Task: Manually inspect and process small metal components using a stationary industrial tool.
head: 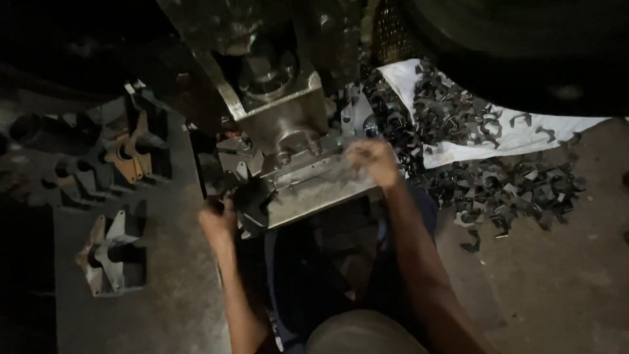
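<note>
The left hand [219, 219] grips a dark metal piece [252, 200] at the press [288, 124] bed's left edge. The right hand [373, 160] rests farther right on the bed, fingers blurred, so their state cannot be told. A pile of stamped parts [498, 187] lies to its right on the floor.

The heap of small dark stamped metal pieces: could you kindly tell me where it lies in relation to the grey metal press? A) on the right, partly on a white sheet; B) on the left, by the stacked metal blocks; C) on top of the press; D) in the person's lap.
A: the heap of small dark stamped metal pieces lies right of the grey metal press, partly on a white sheet, spilling onto the floor.
</note>
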